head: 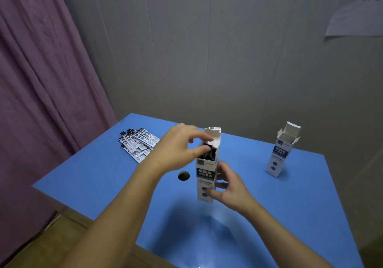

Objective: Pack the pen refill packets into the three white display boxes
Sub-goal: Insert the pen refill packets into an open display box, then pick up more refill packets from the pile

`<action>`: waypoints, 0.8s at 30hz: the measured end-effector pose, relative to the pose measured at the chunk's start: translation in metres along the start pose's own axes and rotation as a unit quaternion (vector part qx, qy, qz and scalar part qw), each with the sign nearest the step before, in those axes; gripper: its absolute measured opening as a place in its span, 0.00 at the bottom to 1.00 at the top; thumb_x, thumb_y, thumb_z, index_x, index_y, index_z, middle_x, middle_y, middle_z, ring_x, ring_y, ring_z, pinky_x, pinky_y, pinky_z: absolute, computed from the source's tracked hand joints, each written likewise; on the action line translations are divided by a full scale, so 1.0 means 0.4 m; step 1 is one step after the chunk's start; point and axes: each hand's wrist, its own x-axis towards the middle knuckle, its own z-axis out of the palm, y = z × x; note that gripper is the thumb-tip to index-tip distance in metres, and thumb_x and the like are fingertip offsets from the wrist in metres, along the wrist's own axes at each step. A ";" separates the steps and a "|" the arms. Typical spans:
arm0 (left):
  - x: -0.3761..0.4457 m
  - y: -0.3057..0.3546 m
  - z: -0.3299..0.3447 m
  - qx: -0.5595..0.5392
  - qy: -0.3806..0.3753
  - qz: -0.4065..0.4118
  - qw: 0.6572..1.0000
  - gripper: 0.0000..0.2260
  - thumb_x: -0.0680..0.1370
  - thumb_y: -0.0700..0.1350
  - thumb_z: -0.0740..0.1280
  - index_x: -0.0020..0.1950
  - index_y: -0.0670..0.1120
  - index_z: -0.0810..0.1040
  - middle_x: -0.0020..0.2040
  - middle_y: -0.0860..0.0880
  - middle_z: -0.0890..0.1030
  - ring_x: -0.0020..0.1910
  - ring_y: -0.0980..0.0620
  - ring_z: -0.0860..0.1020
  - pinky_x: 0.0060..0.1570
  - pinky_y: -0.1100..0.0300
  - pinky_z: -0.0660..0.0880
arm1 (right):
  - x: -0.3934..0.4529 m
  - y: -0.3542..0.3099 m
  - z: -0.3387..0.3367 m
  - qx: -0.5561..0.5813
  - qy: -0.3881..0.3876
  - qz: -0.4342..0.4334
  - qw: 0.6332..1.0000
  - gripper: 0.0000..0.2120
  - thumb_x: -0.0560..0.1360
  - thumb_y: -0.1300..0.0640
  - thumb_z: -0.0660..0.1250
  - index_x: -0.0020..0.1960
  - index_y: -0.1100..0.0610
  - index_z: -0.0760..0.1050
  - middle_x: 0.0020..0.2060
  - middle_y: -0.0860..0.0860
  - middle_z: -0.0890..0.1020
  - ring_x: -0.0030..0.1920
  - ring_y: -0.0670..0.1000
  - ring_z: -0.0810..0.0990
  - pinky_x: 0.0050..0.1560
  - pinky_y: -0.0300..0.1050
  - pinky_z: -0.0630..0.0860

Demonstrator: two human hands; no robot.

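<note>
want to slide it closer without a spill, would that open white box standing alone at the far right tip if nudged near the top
Probably. The far display box is tall on a small base and looks to lean already. It looks like thin card, so likely light. It might skid on the smooth blue table; pushing low seems safer.

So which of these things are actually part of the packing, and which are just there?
Part of the job:
- near display box, steadied by the right hand
- dark refill packets the left hand is pushing in
- loose packets pile
- far display box, flaps open

Just there:
- blue table with its round hole
- purple curtain
- paper sheet on the wall
</note>
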 end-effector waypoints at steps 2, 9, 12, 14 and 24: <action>0.000 -0.010 0.012 -0.083 0.049 0.012 0.995 0.13 0.79 0.48 0.71 0.62 0.60 0.81 0.59 0.63 0.78 0.55 0.58 0.74 0.48 0.66 0.73 | 0.011 0.034 -0.013 -0.002 0.019 0.014 1.000 0.24 0.66 0.61 0.75 0.57 0.46 0.72 0.51 0.41 0.82 0.52 0.45 0.82 0.55 0.45 0.81; -0.017 -0.060 0.053 -0.236 0.238 -0.104 0.936 0.16 0.78 0.34 0.65 0.53 0.54 0.84 0.49 0.57 0.81 0.43 0.55 0.77 0.36 0.61 0.73 | 0.045 0.193 -0.101 -0.070 0.115 0.115 0.984 0.23 0.69 0.59 0.78 0.58 0.52 0.69 0.52 0.47 0.81 0.52 0.48 0.81 0.50 0.42 0.77; -0.022 -0.097 0.054 -0.243 0.259 -0.149 0.923 0.18 0.77 0.33 0.63 0.51 0.55 0.84 0.47 0.57 0.82 0.40 0.54 0.76 0.34 0.62 0.71 | 0.041 0.260 -0.118 -0.105 0.087 0.168 0.976 0.23 0.70 0.58 0.78 0.58 0.53 0.68 0.54 0.50 0.81 0.53 0.52 0.81 0.54 0.52 0.80; -0.025 -0.125 0.056 -0.249 0.265 -0.174 0.915 0.18 0.77 0.34 0.62 0.51 0.56 0.84 0.46 0.57 0.83 0.43 0.51 0.79 0.37 0.56 0.76 | 0.047 0.268 -0.122 -0.105 0.084 0.176 0.975 0.24 0.70 0.59 0.78 0.59 0.53 0.68 0.56 0.51 0.81 0.55 0.53 0.81 0.57 0.51 0.79; -0.095 -0.293 0.128 -0.174 0.207 -0.270 0.924 0.09 0.79 0.40 0.68 0.51 0.53 0.85 0.47 0.55 0.83 0.37 0.61 0.77 0.33 0.72 0.71 | -0.014 0.256 -0.047 -0.282 0.157 0.276 0.905 0.31 0.68 0.42 0.75 0.62 0.59 0.70 0.58 0.55 0.76 0.60 0.57 0.74 0.60 0.52 0.75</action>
